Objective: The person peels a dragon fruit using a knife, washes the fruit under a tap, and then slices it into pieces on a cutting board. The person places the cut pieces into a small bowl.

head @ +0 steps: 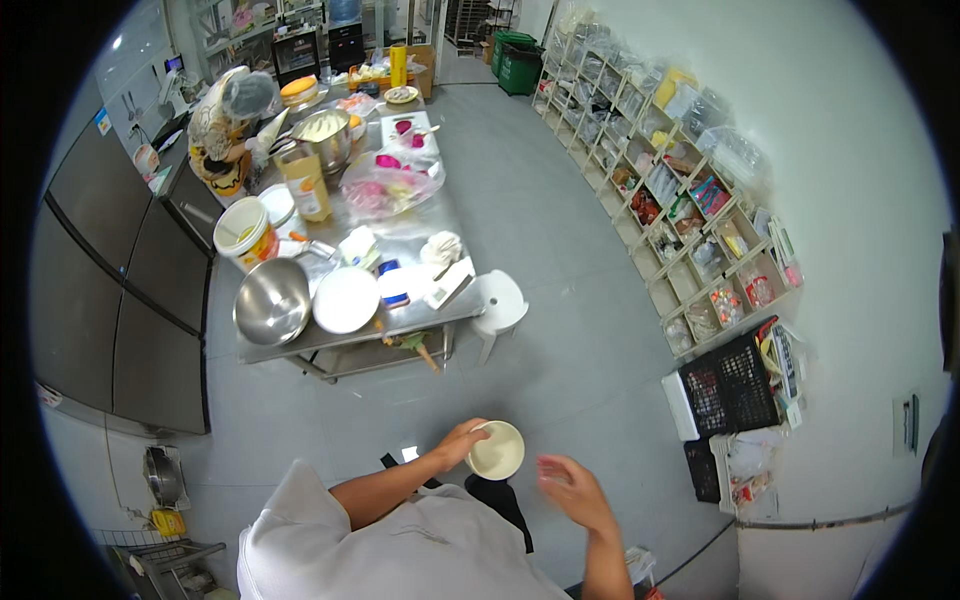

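My left hand (457,445) grips the rim of a cream-coloured bowl (498,451), thumb over the edge, in front of my body above the floor. The bowl's inside faces up and no contents show in it. To the right of the bowl and apart from it, my right hand (571,489) is raised with its fingers a little bent and nothing in them; it is slightly blurred. Ahead on the steel worktable (420,319), a large steel mixing bowl (273,301) and a white round plate or bowl (346,300) stand near the close edge.
A co-worker (225,135) with a piping bag stands left of the table. A white stool (501,304) is at its right corner. A cubbyhole shelf (660,187) lines the right wall, with black crates (727,390) nearer me. Steel refrigerators (127,270) stand left.
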